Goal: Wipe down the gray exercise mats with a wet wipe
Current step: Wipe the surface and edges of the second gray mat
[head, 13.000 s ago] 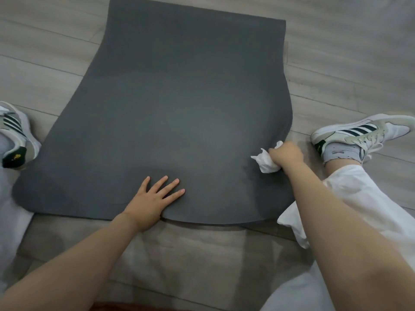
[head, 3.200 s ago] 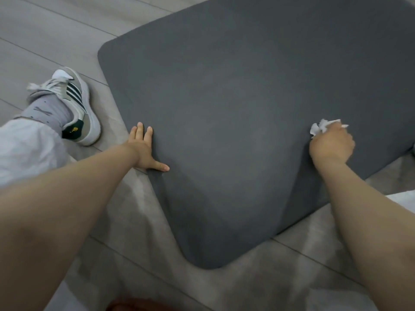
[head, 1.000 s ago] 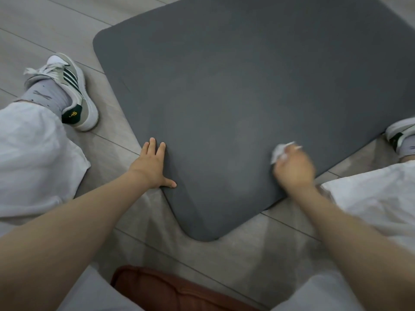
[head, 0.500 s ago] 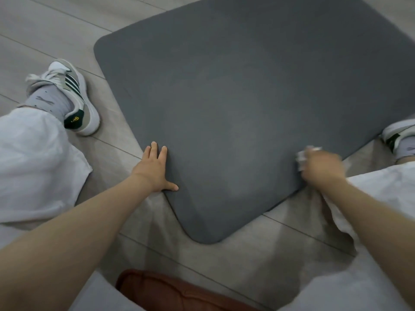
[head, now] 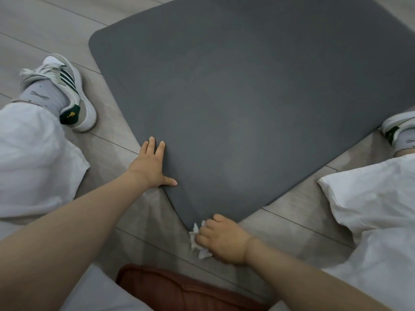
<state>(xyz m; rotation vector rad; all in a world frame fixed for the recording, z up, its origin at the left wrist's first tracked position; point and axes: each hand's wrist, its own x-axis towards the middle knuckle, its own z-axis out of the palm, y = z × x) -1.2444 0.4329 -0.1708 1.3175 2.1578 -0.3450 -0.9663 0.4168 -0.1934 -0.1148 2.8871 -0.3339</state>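
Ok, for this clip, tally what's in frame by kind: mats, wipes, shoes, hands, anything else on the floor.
Gray exercise mat: 1
Wet wipe, bunched white, gripped by the right hand: 1
Sneakers: 2, left sneaker, right sneaker
Hands: 2, the left hand flat at the mat's edge
Brown cushion: 1
Total: 7

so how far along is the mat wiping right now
Done: hard to say, since the gray mat shows no clear wet streaks or marks. In hand: the right hand grips the crumpled wipe at the mat's near corner, while the left hand presses flat on its left edge. Left: possibly the far part of the mat; only one mat is in view.
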